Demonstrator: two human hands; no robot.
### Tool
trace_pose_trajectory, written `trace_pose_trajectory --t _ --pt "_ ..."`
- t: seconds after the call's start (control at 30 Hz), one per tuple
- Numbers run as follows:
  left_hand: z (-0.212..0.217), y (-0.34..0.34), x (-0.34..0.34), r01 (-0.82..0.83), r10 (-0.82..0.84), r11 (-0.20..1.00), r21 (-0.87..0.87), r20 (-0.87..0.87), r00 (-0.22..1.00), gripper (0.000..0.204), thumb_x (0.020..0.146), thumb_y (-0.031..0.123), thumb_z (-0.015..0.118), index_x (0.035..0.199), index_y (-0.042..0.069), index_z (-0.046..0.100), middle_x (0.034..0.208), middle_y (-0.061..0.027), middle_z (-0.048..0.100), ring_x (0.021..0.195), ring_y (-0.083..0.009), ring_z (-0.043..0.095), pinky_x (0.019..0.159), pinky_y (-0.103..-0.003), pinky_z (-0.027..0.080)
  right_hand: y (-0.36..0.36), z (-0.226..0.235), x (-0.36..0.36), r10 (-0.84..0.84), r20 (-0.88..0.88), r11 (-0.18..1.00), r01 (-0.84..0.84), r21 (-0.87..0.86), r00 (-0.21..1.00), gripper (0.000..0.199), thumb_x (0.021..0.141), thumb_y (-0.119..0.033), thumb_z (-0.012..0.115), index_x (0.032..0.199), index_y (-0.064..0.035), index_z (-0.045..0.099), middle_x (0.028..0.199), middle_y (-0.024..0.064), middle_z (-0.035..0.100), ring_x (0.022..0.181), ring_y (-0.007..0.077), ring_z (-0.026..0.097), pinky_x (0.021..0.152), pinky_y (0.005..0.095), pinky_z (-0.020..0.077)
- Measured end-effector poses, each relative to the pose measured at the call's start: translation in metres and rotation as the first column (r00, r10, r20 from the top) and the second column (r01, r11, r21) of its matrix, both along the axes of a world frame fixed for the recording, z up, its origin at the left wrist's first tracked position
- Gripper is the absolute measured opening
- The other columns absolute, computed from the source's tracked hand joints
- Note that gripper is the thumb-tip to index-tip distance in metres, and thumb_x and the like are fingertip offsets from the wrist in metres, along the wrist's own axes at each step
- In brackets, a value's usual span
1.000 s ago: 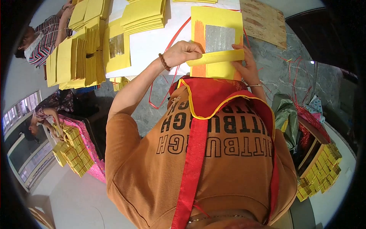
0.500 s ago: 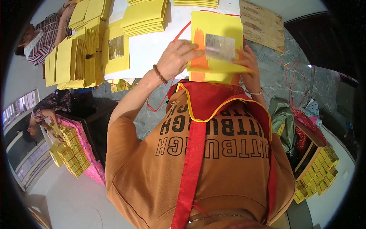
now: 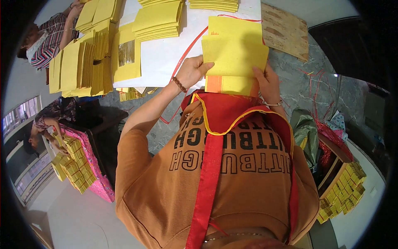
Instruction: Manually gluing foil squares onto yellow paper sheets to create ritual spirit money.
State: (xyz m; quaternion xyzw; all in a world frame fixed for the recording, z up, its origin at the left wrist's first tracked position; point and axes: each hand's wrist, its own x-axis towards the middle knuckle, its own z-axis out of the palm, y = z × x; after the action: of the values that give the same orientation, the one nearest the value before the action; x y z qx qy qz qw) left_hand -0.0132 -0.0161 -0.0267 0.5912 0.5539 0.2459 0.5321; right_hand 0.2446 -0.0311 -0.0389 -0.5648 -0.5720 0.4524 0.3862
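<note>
My left hand (image 3: 191, 71), with a bead bracelet at the wrist, pinches the left edge of a plain yellow paper sheet (image 3: 234, 56). My right hand (image 3: 268, 83), wearing a thin bangle, grips the sheet's lower right edge. The sheet is lifted slightly over a pile of yellow papers with an orange strip (image 3: 226, 84) on the white table top (image 3: 166, 58). Another yellow sheet (image 3: 234, 27) lies just beyond it. My orange shirt and red apron fill the lower middle of the view.
Stacks of yellow paper (image 3: 159, 18) and a sheet with a foil square (image 3: 126, 53) lie at the left. A red string (image 3: 188, 47) crosses the table. A wooden board (image 3: 286, 31) is at the right. Other people sit left; yellow bundles fill a pink box (image 3: 97, 174) and a wooden crate (image 3: 344, 186).
The sheet showed its silver foil square a second ago; it has since been turned over and now shows a plain yellow face. Both hands shifted slightly with it.
</note>
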Motion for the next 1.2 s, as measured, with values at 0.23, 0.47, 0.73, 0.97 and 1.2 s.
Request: trace_pose_trajectory --t 0.23,0.47,0.73,0.97,1.2 --pt "-0.016 0.012 0.002 -0.12 0.14 0.98 -0.158 0.12 0.983 0.025 0.085 0.022 0.057 0.094 -0.001 0.061 0.065 -0.0018 0.056 0.054 -0.0063 0.049 0.047 -0.023 0.039 0.017 -0.004 -0.015 -0.16 0.048 0.986 0.157 0.056 0.986 0.033 0.082 -0.021 0.062 0.105 -0.0024 0.048 0.083 0.0134 0.065 0.072 0.0217 0.062 0.063 0.0305 0.0456" --pt "-0.002 0.011 0.01 -0.199 0.216 0.97 -0.141 0.113 0.97 0.02 0.083 0.018 0.061 0.088 0.0 0.055 0.066 -0.0026 0.058 0.054 -0.0075 0.049 0.049 -0.024 0.04 0.022 -0.007 -0.018 -0.185 0.153 0.983 0.185 0.015 0.971 0.042 0.08 -0.019 0.062 0.113 -0.0067 0.038 0.091 0.0175 0.065 0.078 0.0303 0.064 0.068 0.038 0.0463" --pt "0.034 0.007 0.019 0.225 0.287 0.587 0.778 -0.46 0.841 0.041 0.082 0.019 0.061 0.117 0.004 0.047 0.11 -0.0129 0.055 0.099 -0.0253 0.052 0.077 -0.038 0.039 0.021 -0.01 -0.019 -0.195 0.137 0.981 0.194 0.022 0.971 0.039 0.08 -0.019 0.062 0.11 -0.0065 0.041 0.095 0.0191 0.064 0.082 0.0311 0.063 0.068 0.0373 0.0463" --pt "0.001 -0.007 0.038 0.651 -0.14 0.582 0.488 -0.728 0.671 0.068 0.082 0.05 0.05 0.138 0.016 0.03 0.141 -0.0097 0.03 0.129 -0.0289 0.028 0.105 -0.047 0.021 0.022 -0.019 -0.015 -0.152 0.174 0.982 0.129 0.135 0.973 0.036 0.08 -0.02 0.062 0.109 -0.0063 0.046 0.088 0.0151 0.065 0.078 0.0314 0.063 0.067 0.0361 0.0463" --pt "-0.002 -0.007 0.038 0.646 -0.127 0.59 0.485 -0.734 0.667 0.066 0.083 0.049 0.049 0.138 0.016 0.031 0.141 -0.0097 0.03 0.13 -0.0283 0.027 0.105 -0.046 0.02 0.005 0.007 -0.03 -0.272 0.578 0.909 0.008 0.417 0.77 0.045 0.077 -0.029 0.065 0.113 -0.0077 0.049 0.118 0.0148 0.051 0.107 0.0335 0.048 0.085 0.0412 0.0398"
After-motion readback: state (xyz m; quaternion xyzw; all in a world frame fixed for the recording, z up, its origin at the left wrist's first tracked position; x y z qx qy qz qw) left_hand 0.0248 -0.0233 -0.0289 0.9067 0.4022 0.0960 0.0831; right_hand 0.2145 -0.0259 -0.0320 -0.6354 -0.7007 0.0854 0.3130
